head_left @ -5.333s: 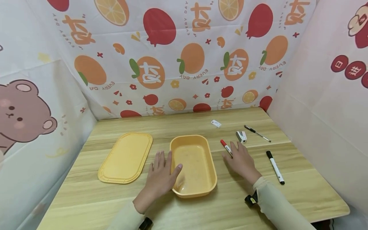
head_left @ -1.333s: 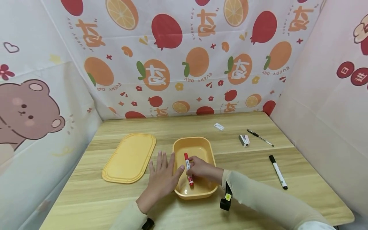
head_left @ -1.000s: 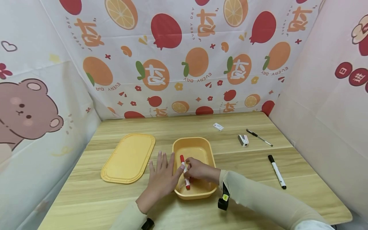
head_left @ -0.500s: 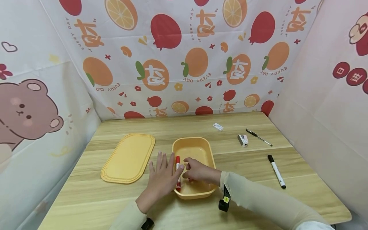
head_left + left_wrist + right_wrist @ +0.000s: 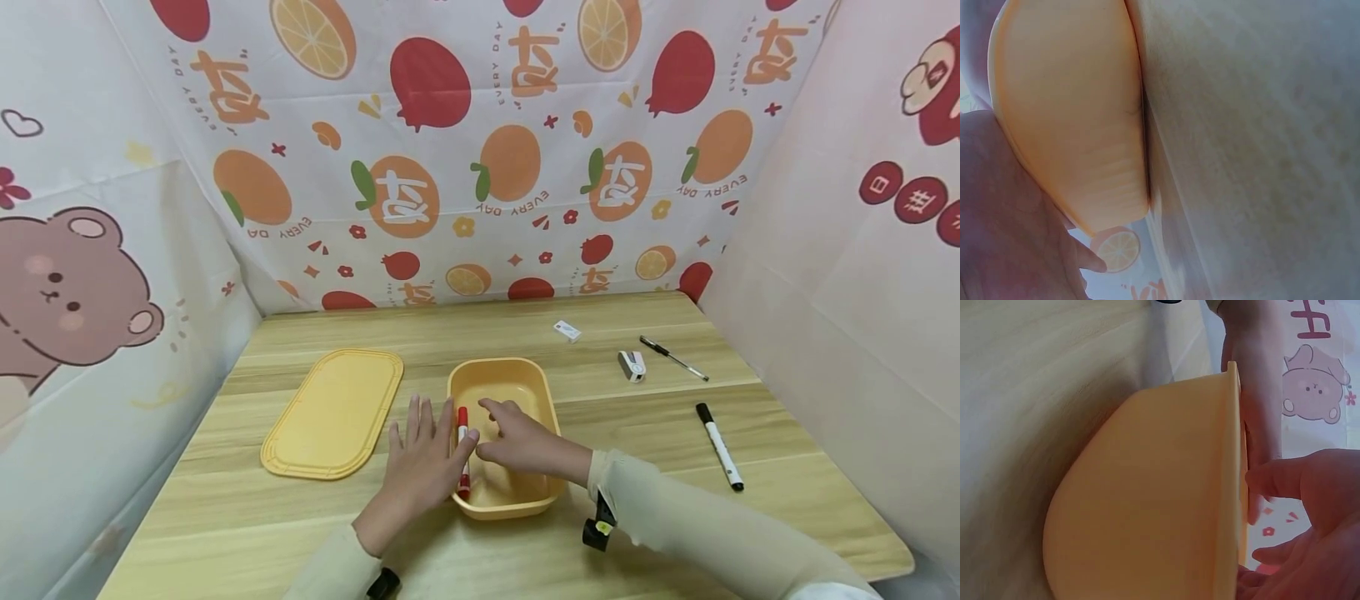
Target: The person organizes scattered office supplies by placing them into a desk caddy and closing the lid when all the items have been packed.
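Observation:
A yellow plastic box (image 5: 510, 510) stands on the table in front of the person. Inside it, along the left wall, lies a red-capped white marker (image 5: 462, 432), partly covered by the left thumb. The left hand (image 5: 416, 471), fingers spread and straight, rests on the box's left rim. Over the box's inside is the right hand (image 5: 528, 442), thumb and index finger apart, nothing between them. The right wrist view shows that hand (image 5: 1329, 512) at the near rim of the box (image 5: 1147, 487); the left wrist view shows the box's outer wall (image 5: 1072, 125) beside the left hand (image 5: 1010, 206).
A flat yellow lid (image 5: 333, 412) lies left of the box. On the right lie a white eraser (image 5: 567, 331), a small grey-and-white sharpener-like object (image 5: 632, 366), a black pen (image 5: 675, 358) and a black-capped marker (image 5: 720, 446). Printed cloth walls (image 5: 480, 167) enclose the table.
The right hand took the red marker from the table right of the box, laid it along the box's left wall and let go. Now it draws back slightly. The left hand stays at the rim.

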A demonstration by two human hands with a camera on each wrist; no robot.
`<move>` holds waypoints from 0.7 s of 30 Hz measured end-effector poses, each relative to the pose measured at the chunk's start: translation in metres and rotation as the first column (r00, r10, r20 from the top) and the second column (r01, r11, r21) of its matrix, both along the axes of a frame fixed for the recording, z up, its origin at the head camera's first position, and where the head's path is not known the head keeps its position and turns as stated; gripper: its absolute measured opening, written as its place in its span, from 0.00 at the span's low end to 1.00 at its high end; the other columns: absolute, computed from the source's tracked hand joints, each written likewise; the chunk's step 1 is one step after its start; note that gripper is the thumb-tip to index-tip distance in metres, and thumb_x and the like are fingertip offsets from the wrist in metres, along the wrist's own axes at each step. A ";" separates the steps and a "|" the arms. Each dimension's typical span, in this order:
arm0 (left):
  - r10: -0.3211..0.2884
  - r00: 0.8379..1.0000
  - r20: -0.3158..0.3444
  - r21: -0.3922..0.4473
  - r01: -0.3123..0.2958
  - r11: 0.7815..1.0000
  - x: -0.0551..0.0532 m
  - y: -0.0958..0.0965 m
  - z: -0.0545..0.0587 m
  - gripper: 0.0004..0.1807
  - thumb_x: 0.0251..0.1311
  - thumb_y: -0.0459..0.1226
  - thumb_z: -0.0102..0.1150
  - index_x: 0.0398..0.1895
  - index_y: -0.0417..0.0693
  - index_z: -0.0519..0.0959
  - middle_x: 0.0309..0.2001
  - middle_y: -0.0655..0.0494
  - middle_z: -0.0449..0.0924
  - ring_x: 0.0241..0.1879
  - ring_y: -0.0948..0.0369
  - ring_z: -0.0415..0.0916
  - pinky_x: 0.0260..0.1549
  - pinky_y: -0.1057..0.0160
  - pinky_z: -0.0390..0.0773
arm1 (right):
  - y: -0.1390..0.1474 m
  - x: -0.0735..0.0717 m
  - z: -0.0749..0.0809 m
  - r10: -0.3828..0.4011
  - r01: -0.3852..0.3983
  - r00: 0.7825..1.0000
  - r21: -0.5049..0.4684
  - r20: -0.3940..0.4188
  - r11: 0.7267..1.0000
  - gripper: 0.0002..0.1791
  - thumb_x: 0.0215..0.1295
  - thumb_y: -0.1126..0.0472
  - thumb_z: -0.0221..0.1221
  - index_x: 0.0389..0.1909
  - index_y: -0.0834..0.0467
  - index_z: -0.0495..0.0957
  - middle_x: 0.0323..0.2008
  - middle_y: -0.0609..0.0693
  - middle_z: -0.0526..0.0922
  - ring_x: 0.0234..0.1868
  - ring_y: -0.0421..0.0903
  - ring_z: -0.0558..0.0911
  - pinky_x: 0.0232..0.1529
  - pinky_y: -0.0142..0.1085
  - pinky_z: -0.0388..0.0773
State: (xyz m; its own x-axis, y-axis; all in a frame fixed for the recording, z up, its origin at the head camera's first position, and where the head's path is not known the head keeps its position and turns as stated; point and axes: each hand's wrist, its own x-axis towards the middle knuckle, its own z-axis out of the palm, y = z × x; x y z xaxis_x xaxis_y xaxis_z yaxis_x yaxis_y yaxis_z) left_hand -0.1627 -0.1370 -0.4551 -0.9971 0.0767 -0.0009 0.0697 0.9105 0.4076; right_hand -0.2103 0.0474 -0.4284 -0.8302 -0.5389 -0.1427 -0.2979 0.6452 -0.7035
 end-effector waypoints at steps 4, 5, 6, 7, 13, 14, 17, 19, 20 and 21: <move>0.000 1.000 -0.003 -0.007 0.000 1.000 0.000 -0.001 0.000 0.47 0.70 0.71 0.21 0.82 0.53 0.46 0.81 0.38 0.36 0.81 0.46 0.21 0.71 0.30 0.32 | 0.006 0.003 0.004 0.009 0.000 0.992 0.068 -0.129 0.998 0.43 0.67 0.47 0.62 0.77 0.57 0.58 0.68 0.64 0.68 0.63 0.59 0.76 0.60 0.55 0.75; 0.000 1.000 -0.005 -0.011 0.000 1.000 0.000 -0.001 0.000 0.47 0.70 0.71 0.21 0.82 0.53 0.46 0.81 0.38 0.36 0.81 0.46 0.22 0.71 0.30 0.32 | 0.009 0.004 0.005 0.006 0.008 0.986 0.087 -0.165 0.996 0.42 0.67 0.47 0.62 0.77 0.57 0.58 0.69 0.63 0.68 0.64 0.59 0.75 0.62 0.55 0.74; -0.001 1.000 -0.009 -0.015 0.000 1.000 0.001 -0.001 0.000 0.47 0.70 0.71 0.20 0.82 0.53 0.46 0.81 0.39 0.35 0.81 0.45 0.23 0.71 0.29 0.33 | 0.011 0.005 0.007 0.004 0.017 0.980 0.101 -0.201 0.995 0.42 0.67 0.47 0.62 0.77 0.57 0.59 0.69 0.63 0.68 0.65 0.60 0.74 0.63 0.56 0.73; -0.003 1.000 -0.011 -0.018 0.003 1.000 0.000 -0.001 0.000 0.48 0.69 0.72 0.20 0.82 0.53 0.46 0.81 0.39 0.35 0.81 0.45 0.23 0.71 0.29 0.33 | 0.013 0.005 0.008 0.000 0.028 0.972 0.117 -0.236 0.993 0.41 0.68 0.46 0.62 0.77 0.57 0.59 0.69 0.63 0.68 0.66 0.60 0.73 0.65 0.57 0.71; -0.018 1.000 -0.009 -0.018 0.018 1.000 0.000 0.001 0.002 0.50 0.67 0.73 0.15 0.83 0.53 0.45 0.81 0.41 0.30 0.80 0.45 0.21 0.71 0.29 0.32 | 0.037 0.003 0.011 -0.067 0.137 0.922 0.160 -0.382 0.978 0.44 0.68 0.42 0.62 0.78 0.57 0.57 0.71 0.61 0.66 0.72 0.61 0.66 0.72 0.58 0.59; -0.020 1.000 -0.009 -0.016 0.020 1.000 0.000 0.001 0.002 0.49 0.67 0.73 0.16 0.83 0.54 0.45 0.81 0.41 0.30 0.80 0.45 0.21 0.71 0.29 0.32 | 0.043 0.002 0.011 -0.081 0.157 0.912 0.159 -0.402 0.975 0.45 0.68 0.41 0.61 0.78 0.57 0.56 0.71 0.61 0.66 0.72 0.61 0.66 0.73 0.58 0.58; -0.020 1.000 -0.009 -0.010 0.020 1.000 0.000 0.001 0.002 0.48 0.69 0.71 0.19 0.83 0.53 0.46 0.81 0.40 0.29 0.80 0.45 0.20 0.71 0.29 0.31 | 0.060 -0.002 0.008 -0.112 0.205 0.876 0.151 -0.470 0.967 0.45 0.69 0.42 0.61 0.78 0.57 0.55 0.70 0.61 0.67 0.71 0.60 0.66 0.72 0.58 0.59; -0.015 1.000 -0.008 -0.011 0.015 1.000 0.000 0.001 0.001 0.46 0.71 0.70 0.22 0.83 0.53 0.46 0.81 0.40 0.29 0.80 0.46 0.20 0.71 0.29 0.31 | 0.070 -0.005 0.007 -0.129 0.229 0.857 0.144 -0.498 0.963 0.44 0.69 0.42 0.61 0.78 0.58 0.56 0.70 0.62 0.67 0.71 0.61 0.66 0.72 0.59 0.59; -0.012 1.000 -0.007 -0.011 0.012 1.000 0.001 0.000 0.001 0.45 0.71 0.69 0.23 0.83 0.54 0.46 0.81 0.40 0.29 0.80 0.46 0.20 0.71 0.29 0.31 | 0.075 -0.006 0.006 -0.139 0.242 0.850 0.142 -0.509 0.960 0.44 0.69 0.42 0.61 0.77 0.59 0.56 0.71 0.62 0.66 0.71 0.62 0.66 0.72 0.60 0.58; -0.010 1.000 -0.006 -0.010 0.010 1.000 0.001 0.000 0.001 0.45 0.72 0.69 0.24 0.83 0.54 0.45 0.81 0.40 0.29 0.80 0.46 0.20 0.71 0.29 0.31 | 0.080 -0.007 0.006 -0.149 0.252 0.845 0.136 -0.514 0.958 0.44 0.69 0.42 0.61 0.77 0.60 0.57 0.71 0.63 0.66 0.71 0.63 0.66 0.72 0.61 0.58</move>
